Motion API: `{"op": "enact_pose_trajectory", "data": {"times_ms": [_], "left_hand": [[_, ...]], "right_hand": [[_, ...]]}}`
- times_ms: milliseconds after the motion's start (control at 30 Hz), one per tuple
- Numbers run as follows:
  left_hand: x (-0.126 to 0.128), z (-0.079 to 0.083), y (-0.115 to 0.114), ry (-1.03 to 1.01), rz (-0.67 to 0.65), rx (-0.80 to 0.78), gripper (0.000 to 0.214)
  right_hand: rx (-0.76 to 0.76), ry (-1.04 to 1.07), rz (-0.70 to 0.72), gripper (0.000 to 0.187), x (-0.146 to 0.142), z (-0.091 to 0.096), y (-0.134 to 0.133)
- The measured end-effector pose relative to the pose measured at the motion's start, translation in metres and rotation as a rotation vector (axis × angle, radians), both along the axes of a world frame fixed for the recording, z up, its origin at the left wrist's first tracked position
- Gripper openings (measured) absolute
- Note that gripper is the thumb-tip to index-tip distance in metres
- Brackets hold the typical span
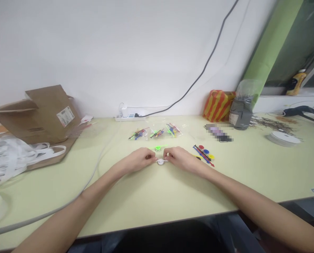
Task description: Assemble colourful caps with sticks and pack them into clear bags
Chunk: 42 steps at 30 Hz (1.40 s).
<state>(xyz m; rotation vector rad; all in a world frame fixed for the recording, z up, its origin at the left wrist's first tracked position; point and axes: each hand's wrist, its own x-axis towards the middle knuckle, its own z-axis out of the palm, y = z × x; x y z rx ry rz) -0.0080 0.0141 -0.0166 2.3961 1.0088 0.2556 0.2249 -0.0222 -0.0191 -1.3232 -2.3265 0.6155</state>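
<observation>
A small white arrow spinner (160, 161) with a round base is at the middle of the table. My left hand (142, 158) pinches the left end of its thin arm. From the other side, my right hand (176, 157) grips the right end, fingertips pressed together. Just beyond my hands lies a bright green spinner (157, 148) with a long thin arm. To the right of my right hand are loose blue, red and black arrows (203, 154), beside a red round piece (201, 147), a blue one (205, 152) and a yellow one (211, 157).
Clear bags of coloured spinner parts (157, 133) lie farther back, before a power strip (130, 118). A cardboard box (46, 116) and white strapping (12, 160) occupy the left. A grey cable (93, 172) crosses there. At right are a phone (218, 133) and a white reel (283, 138).
</observation>
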Motion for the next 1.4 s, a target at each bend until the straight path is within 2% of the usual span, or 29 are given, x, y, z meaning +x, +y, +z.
{"op": "enact_pose_trajectory", "data": {"times_ms": [100, 300, 433, 667, 867, 1100, 1300, 1400], "left_hand": [[-0.001, 0.0, 0.001, -0.007, -0.003, -0.021, 0.042], [-0.001, 0.0, -0.001, -0.026, 0.032, -0.052, 0.041], [0.0, 0.002, -0.002, 0.006, 0.023, -0.065, 0.042], [0.004, 0.001, -0.004, 0.07, 0.051, 0.051, 0.043], [0.004, 0.004, -0.007, 0.08, 0.062, 0.075, 0.043], [0.008, 0.01, -0.009, -0.007, 0.102, -0.093, 0.045], [0.005, 0.012, -0.006, -0.073, 0.054, -0.191, 0.046], [0.004, 0.017, -0.006, -0.138, 0.061, -0.235, 0.046]], "right_hand": [[-0.029, 0.096, 0.042, 0.019, 0.004, -0.004, 0.003], [-0.211, 0.193, 0.047, 0.041, 0.01, -0.003, 0.01], [-0.24, 0.215, 0.019, 0.041, 0.01, 0.0, 0.01], [-0.189, 0.119, 0.006, 0.042, 0.008, 0.002, 0.011], [-0.119, 0.152, 0.049, 0.043, 0.011, -0.006, 0.013], [-0.132, 0.209, 0.085, 0.036, 0.009, -0.002, 0.01], [-0.285, 0.301, 0.085, 0.041, 0.011, 0.0, 0.008], [-0.369, 0.414, 0.102, 0.044, 0.013, 0.0, 0.01]]}}
